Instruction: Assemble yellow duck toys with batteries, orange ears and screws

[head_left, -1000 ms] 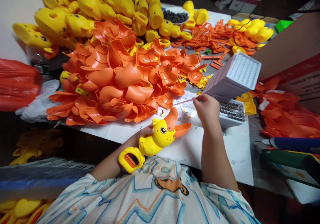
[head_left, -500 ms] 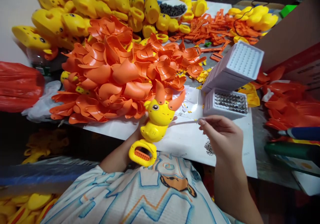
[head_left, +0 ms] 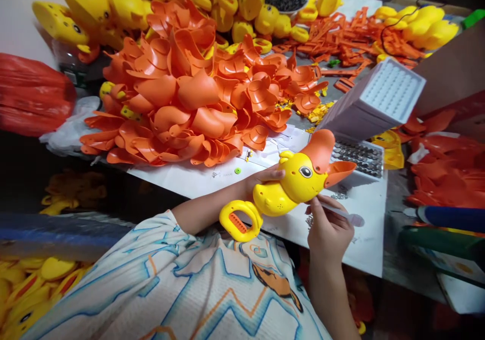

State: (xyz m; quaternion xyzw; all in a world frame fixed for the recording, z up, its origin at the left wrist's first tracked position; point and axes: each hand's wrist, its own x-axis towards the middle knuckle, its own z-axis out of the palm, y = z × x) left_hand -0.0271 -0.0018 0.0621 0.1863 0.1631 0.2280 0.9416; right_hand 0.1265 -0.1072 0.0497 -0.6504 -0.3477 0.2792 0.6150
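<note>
A yellow toy duck point(head_left: 282, 198) with an orange beak point(head_left: 322, 150) and a loop handle is tilted over the table. The beak's two halves are parted. My left hand point(head_left: 271, 175) grips the toy from behind, most of its fingers hidden by the body. Close below the beak, my right hand point(head_left: 329, 231) is closed on a thin whitish stick with a flat round end point(head_left: 356, 220). The stick's other end points towards the toy's underside; whether it touches cannot be made out.
Orange beak parts point(head_left: 197, 90) are heaped at left, with yellow duck bodies point(head_left: 125, 6) behind. A stack of white trays point(head_left: 375, 95) stands at right, beside a tray of small metal parts point(head_left: 358, 155). A blue-handled tool point(head_left: 450, 219) lies far right. A green ring point(head_left: 237, 171) is on the paper.
The toy has moved right and turned so its beak points right. My right hand has come in beneath the beak, and the stick's round end now shows. The camera view has shifted.
</note>
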